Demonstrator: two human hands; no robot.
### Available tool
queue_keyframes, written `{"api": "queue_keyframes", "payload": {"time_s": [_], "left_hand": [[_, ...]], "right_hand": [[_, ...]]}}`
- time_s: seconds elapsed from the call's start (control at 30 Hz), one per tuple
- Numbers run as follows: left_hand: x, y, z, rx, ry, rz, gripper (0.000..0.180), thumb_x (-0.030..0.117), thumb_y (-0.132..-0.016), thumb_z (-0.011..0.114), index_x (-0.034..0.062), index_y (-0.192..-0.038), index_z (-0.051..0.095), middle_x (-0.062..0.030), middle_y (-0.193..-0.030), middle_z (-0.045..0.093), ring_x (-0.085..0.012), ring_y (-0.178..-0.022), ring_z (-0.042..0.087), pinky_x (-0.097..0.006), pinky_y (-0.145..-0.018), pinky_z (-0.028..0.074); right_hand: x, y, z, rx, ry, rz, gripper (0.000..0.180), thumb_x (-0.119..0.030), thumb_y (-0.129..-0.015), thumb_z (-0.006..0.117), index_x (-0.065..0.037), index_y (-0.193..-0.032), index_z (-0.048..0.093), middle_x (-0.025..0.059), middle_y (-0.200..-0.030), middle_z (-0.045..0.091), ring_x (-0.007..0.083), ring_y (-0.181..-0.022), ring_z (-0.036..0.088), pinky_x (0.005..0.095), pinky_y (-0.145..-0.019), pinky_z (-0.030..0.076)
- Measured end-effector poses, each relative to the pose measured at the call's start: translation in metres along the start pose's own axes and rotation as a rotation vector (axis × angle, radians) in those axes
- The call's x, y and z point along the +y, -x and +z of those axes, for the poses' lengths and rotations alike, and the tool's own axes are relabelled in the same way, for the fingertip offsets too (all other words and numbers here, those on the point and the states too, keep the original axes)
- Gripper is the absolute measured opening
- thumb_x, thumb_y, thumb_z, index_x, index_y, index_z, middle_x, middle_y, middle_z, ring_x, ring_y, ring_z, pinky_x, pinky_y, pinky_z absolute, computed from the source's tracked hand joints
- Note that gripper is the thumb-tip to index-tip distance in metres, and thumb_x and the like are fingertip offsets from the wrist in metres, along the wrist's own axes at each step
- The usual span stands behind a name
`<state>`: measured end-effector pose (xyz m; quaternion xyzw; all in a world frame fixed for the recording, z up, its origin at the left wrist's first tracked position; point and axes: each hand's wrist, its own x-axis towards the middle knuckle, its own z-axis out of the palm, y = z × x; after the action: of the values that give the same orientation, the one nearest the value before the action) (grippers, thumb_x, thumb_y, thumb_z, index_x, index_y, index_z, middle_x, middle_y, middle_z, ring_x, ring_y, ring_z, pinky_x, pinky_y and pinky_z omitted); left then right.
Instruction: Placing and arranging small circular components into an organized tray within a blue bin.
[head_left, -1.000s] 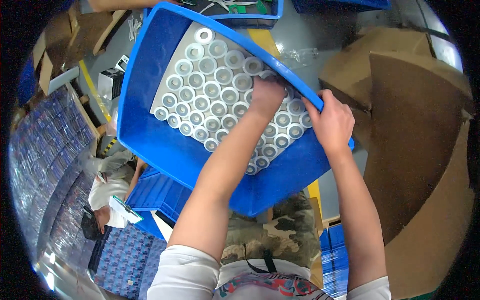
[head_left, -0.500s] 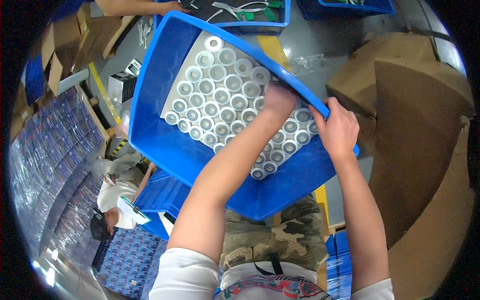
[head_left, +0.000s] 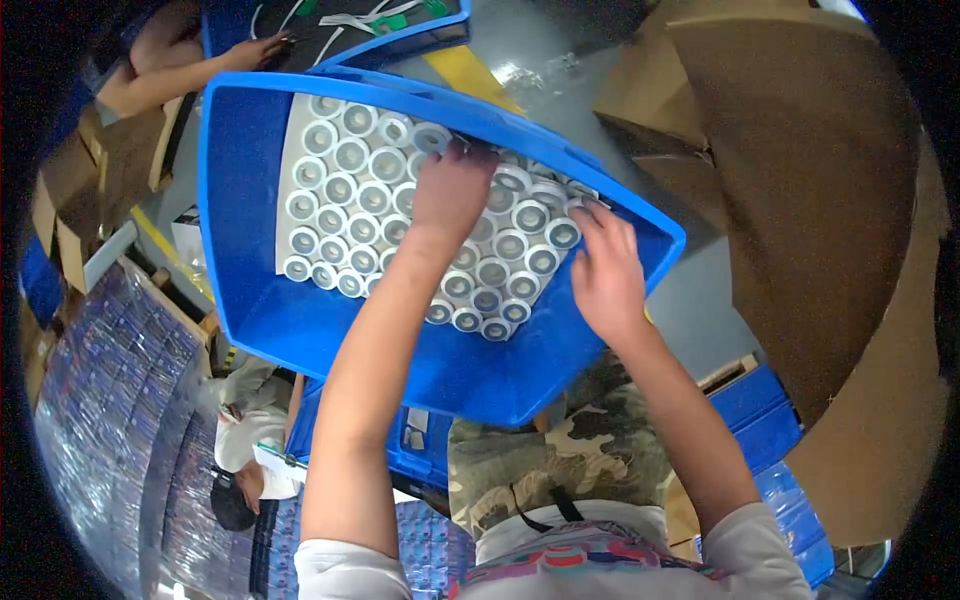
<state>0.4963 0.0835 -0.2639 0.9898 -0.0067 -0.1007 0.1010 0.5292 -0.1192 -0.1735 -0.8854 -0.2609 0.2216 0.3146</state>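
Blue bin [head_left: 470, 375] at centre, white rings [head_left: 374, 197] in rows inside, left hand [head_left: 455, 192] over rings at upper centre, grip cannot be told, right hand [head_left: 611, 275] at centre right, thumb and fingers apart

Glossy grey floor [head_left: 545, 35] with yellow stripes [head_left: 463, 75] and bright reflections [head_left: 513, 74]

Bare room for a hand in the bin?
In the bin: the blue strip between rings and left rim, and the one between rings and near rim, crossed by the left forearm. Both may slope, so likelier hand room. Crowded: the packed rings, far edge under left hand, right edge by right hand.
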Motion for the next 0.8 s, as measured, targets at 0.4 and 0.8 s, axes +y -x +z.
{"api": "queue_keyframes", "payload": {"time_s": [0.4,0.8], "left_hand": [[0.000,-0.006,0.008,-0.027,0.015,-0.006,0.018,0.015,-0.080,0.050,0.0123,-0.093,0.062,-0.0058,-0.098,0.061,-0.0219,-0.093,0.057,-0.036,-0.066,0.047],[0.006,-0.007,0.000,-0.088,-0.009,-0.029,0.019,0.014,-0.077,0.051,0.0107,-0.092,0.062,-0.0040,-0.098,0.061,-0.0214,-0.093,0.057,-0.037,-0.069,0.048]], "right_hand": [[0.056,-0.060,0.044,-0.514,0.249,0.631,0.044,-0.016,-0.075,0.047,0.001,-0.115,0.053,0.0243,-0.121,0.050,0.0381,-0.114,0.046,0.0429,-0.099,0.034],[0.075,-0.066,0.058,-0.594,0.397,0.526,0.046,-0.024,-0.087,0.036,0.000,-0.124,0.047,0.0211,-0.131,0.042,0.0320,-0.122,0.042,0.0393,-0.102,0.034]]}}
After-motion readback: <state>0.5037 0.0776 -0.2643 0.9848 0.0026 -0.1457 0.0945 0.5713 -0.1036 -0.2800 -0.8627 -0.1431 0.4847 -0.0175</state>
